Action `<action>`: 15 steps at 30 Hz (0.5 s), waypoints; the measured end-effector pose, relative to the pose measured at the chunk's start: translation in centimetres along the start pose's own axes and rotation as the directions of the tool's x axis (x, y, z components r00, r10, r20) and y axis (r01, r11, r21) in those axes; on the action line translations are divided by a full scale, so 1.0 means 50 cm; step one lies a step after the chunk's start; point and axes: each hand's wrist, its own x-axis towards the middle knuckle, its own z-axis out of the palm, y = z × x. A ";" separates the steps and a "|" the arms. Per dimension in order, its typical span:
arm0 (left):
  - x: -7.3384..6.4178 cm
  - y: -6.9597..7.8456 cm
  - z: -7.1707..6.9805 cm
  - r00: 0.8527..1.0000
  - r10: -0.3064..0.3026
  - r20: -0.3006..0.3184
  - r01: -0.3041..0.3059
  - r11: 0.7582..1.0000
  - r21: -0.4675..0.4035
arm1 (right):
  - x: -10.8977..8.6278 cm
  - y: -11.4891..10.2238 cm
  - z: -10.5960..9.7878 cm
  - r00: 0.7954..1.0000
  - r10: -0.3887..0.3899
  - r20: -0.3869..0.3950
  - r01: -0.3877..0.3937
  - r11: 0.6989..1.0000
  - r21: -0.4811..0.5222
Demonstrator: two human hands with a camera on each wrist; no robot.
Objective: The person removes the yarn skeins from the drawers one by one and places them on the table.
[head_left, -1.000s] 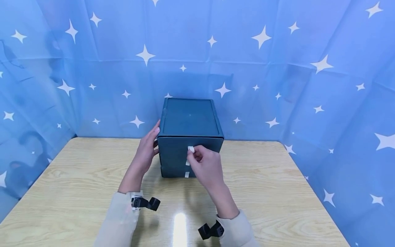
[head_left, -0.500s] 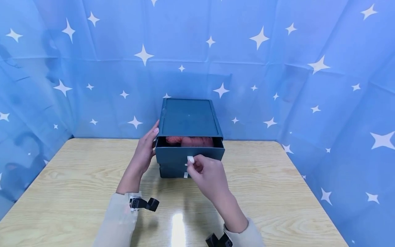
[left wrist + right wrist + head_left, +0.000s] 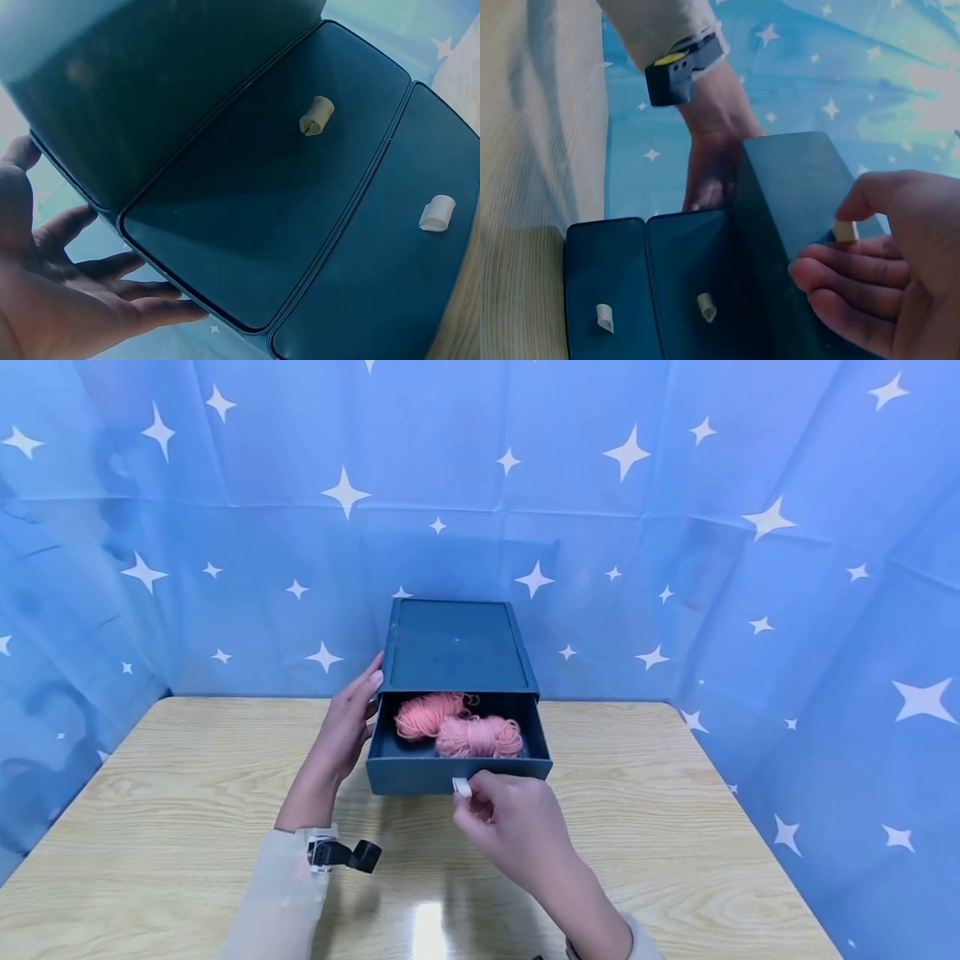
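A dark teal drawer box (image 3: 459, 643) stands at the back of the table, its top drawer (image 3: 420, 777) pulled well out. Inside lie two skeins of yarn, a coral one (image 3: 429, 716) and a paler pink one (image 3: 480, 737). My right hand (image 3: 513, 818) pinches the white pull tab (image 3: 461, 787) on that drawer's front between thumb and finger. My left hand (image 3: 347, 722) rests against the box's left side, fingers extended. In the left wrist view, the two lower drawers are closed, each with its own tab, the middle tab (image 3: 317, 115) and the bottom tab (image 3: 437, 213).
The light wood table (image 3: 187, 793) extends to both sides and in front of the box. A blue curtain with white stars (image 3: 645, 552) hangs close behind it and along the sides. Each wrist wears a small black camera, such as the left wrist camera (image 3: 347, 854).
The top drawer has slid from closed to far out toward me, uncovering the yarn. My right hand moved back and down with the tab. My left hand stayed at the box's side.
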 end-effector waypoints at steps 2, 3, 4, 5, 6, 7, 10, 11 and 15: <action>0.001 0.001 0.001 1.000 -0.007 0.003 0.007 1.000 0.004 | -0.008 -0.002 -0.007 1.000 -0.020 -0.004 0.020 1.000 0.001; 0.002 0.001 0.001 1.000 -0.009 0.009 0.008 1.000 0.004 | -0.011 -0.003 -0.010 1.000 -0.028 -0.007 0.028 1.000 0.003; 0.002 0.002 0.000 1.000 -0.011 0.014 0.010 1.000 0.010 | -0.013 -0.003 -0.012 0.999 -0.035 -0.009 0.035 0.999 0.003; 0.002 0.003 -0.001 1.000 -0.009 0.019 0.008 1.000 0.018 | -0.015 -0.004 -0.014 0.999 -0.042 -0.011 0.042 0.999 0.004; 0.001 0.005 -0.002 1.000 -0.005 0.023 0.005 1.000 0.025 | -0.016 -0.004 -0.015 0.999 -0.046 -0.011 0.047 0.999 0.006; 0.001 0.006 -0.003 1.000 -0.003 0.025 0.002 1.000 0.029 | -0.016 -0.004 -0.015 0.999 -0.052 -0.012 0.052 0.999 0.008; -0.001 0.009 -0.005 1.000 0.007 0.022 -0.007 1.000 0.031 | -0.016 -0.004 -0.015 0.998 -0.060 -0.006 0.060 0.998 0.002; -0.001 0.010 -0.005 1.000 0.011 0.019 -0.011 1.000 0.029 | -0.015 -0.005 -0.016 0.998 -0.059 -0.001 0.059 0.998 -0.002; -0.001 0.012 -0.003 1.000 0.018 0.003 -0.018 1.000 0.026 | -0.014 -0.006 -0.025 0.998 -0.016 0.057 0.017 1.000 -0.022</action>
